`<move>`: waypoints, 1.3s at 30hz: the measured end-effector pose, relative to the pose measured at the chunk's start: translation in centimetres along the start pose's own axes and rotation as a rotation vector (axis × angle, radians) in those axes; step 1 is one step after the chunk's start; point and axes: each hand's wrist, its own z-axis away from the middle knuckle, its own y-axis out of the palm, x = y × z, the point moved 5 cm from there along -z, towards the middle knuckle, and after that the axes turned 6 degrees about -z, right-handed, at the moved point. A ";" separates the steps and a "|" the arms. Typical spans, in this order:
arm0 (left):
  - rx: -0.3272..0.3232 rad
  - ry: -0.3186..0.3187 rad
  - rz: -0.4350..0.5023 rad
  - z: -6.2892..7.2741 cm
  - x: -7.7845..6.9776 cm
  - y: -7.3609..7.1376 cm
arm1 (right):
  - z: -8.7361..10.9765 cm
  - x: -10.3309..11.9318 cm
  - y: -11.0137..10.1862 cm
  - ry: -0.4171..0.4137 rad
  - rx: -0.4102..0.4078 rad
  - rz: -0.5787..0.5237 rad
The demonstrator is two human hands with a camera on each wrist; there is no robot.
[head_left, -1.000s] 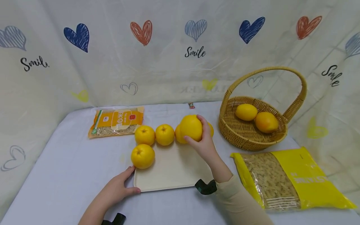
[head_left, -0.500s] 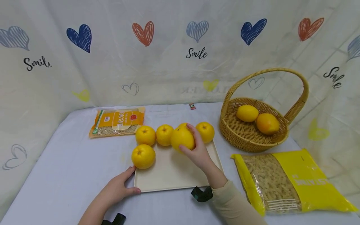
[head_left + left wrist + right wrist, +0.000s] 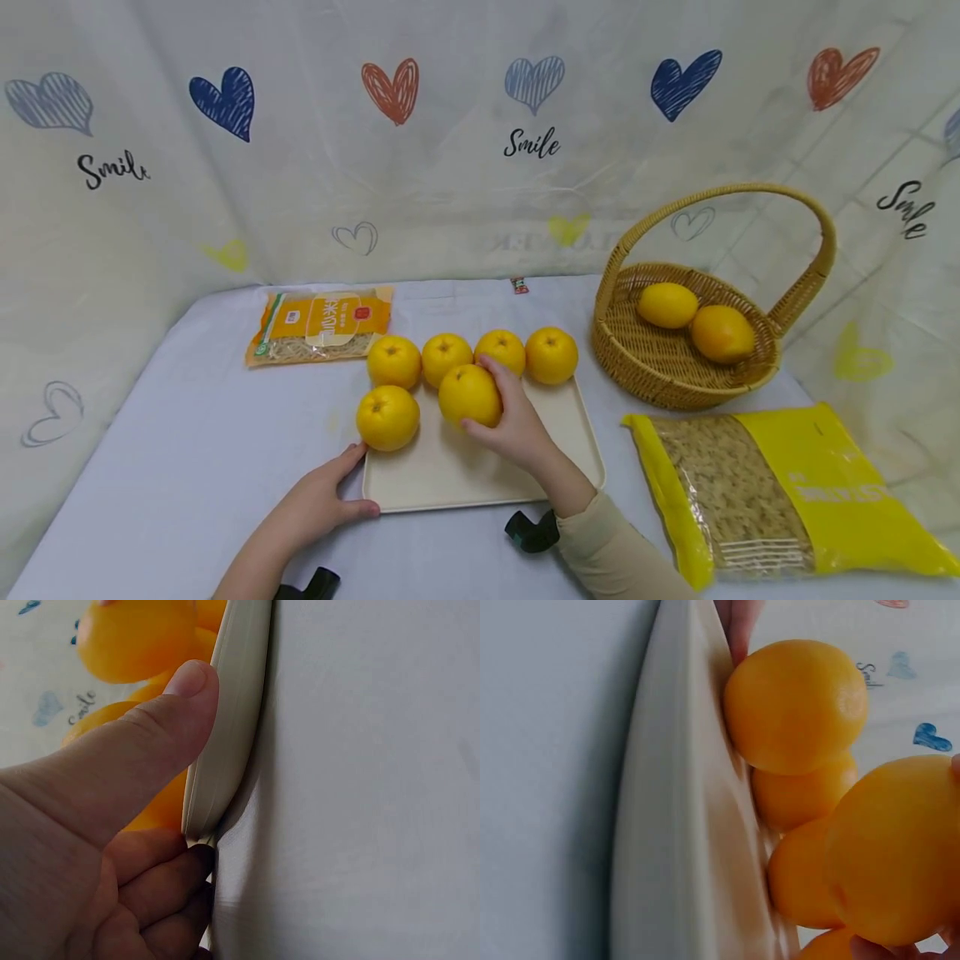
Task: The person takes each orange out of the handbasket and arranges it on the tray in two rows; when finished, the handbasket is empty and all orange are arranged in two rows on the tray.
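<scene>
My right hand holds an orange over the middle of the cream tray, thumb on its near side and fingers at its far right. In the right wrist view this held orange appears large, above the tray's floor. Along the tray's back edge stand several oranges in a row. One more orange sits at the left edge, in front of the row. With my left hand I grip the tray's front left corner. The left wrist view shows the thumb at the tray's rim and the fingers curled at the corner.
A wicker basket with a tall handle stands at the back right, holding a lemon and an orange-yellow fruit. Before it lies a big yellow bag. An orange packet is at the back left, a tiny wrapper behind the row.
My right hand has carried its orange left and toward me, from over the back row to the tray's middle, uncovering the row's right-hand oranges. The left hand stays at the corner.
</scene>
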 end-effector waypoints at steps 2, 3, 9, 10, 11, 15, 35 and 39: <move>0.000 0.002 -0.002 0.0 0.0 0.0 | 0.0 0.0 0.3 -0.007 0.020 0.042; 0.001 0.003 -0.003 -0.1 -0.1 0.0 | 0.0 0.0 0.4 -0.005 0.031 0.055; 0.001 -0.005 0.000 -0.2 -0.1 -0.2 | 0.1 0.1 1.3 -0.026 0.079 0.108; 0.000 -0.003 0.000 -0.2 -0.1 -0.2 | 0.1 0.2 1.4 -0.035 0.085 0.116; -0.001 -0.002 0.001 -0.2 -0.1 -0.2 | 0.0 0.2 1.5 -0.040 0.092 0.123; -0.005 0.001 0.006 -0.2 0.0 -0.3 | 0.1 0.2 2.0 -0.067 0.112 0.147; 0.010 -0.001 -0.007 0.2 -0.1 -0.4 | 0.1 -1.2 2.9 0.004 0.155 0.035; 0.013 0.002 -0.010 0.3 -0.2 -0.4 | 0.1 -1.3 2.9 0.000 0.163 0.044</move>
